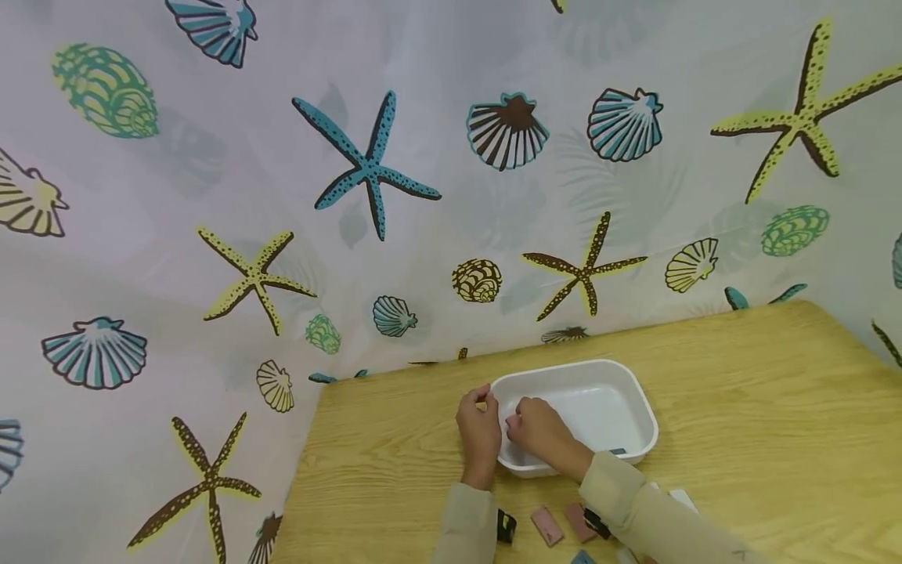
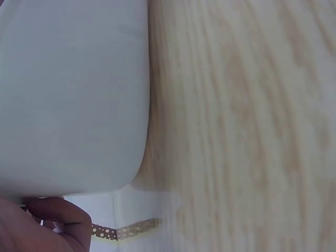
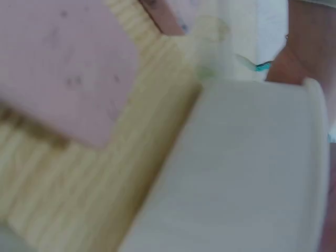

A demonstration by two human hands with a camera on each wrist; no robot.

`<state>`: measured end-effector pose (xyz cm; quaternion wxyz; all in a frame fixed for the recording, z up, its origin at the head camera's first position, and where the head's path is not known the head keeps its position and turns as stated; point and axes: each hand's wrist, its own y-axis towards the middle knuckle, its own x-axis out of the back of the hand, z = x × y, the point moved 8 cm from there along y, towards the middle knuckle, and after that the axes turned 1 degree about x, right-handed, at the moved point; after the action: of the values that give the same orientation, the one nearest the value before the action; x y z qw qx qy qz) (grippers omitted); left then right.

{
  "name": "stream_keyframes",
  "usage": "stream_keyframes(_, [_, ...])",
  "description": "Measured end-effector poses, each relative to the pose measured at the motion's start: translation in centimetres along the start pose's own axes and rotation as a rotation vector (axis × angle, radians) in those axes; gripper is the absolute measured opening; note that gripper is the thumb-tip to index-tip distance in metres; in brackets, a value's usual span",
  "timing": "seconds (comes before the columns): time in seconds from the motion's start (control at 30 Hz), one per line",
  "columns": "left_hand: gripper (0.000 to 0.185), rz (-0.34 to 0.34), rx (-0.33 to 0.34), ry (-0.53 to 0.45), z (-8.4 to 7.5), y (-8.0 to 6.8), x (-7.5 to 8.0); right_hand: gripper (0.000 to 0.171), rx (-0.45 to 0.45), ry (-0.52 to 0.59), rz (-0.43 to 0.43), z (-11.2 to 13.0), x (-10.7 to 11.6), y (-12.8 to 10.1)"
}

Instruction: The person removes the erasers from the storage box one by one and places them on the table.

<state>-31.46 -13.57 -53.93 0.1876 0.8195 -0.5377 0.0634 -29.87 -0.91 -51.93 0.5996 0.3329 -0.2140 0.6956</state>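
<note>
white plastic tub sits on the light wood table, long axis running left-right across the head view, slightly skewed. both hands are at its left short end: left hand outside the wall, fingers curled up to the rim corner, looks like it's gripping the rim; right hand reaches over the near-left corner w/ fingers bent down inside the tub, prob. pinching the wall, tho the fingertips are hidden so can't be sure. so the tub lies to the right of both grips, most of it sticking out away from them. pink cards lie near the wrists on the table's near edge, apart from the tub. shell-and-starfish curtain hangs behind. left wrist view: tub's outer wall fills the left side, close up, wood grain to the right, a bit of finger bottom left against the wall base. right wrist view: blurred; tub wall close, a pink card on the wood beside it, part of the other hand behind the rim. grip itself not shown here.
</note>
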Motion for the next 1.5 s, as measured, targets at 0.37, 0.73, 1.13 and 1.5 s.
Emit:
stream_keyframes(0.37, [0.014,0.004,0.011,0.036,0.2,-0.1,0.0,0.025,-0.065,0.213,0.097,-0.5,3.0,-1.6])
stream_keyframes(0.73, [0.017,0.026,0.027,0.035,0.6,-0.2,-0.2,0.035,-0.078,0.424,0.201,-1.0,6.5,-4.0])
stream_keyframes(1.13, [0.017,0.036,0.028,0.04,0.0,-0.4,-0.3,0.047,-0.108,0.863,0.475,-3.9,8.5,-7.5])
stream_keyframes(1.5, [0.017,0.037,0.005,0.03,0.3,0.0,-0.4,0.044,-0.083,1.173,0.69,-6.3,9.2,-11.0])
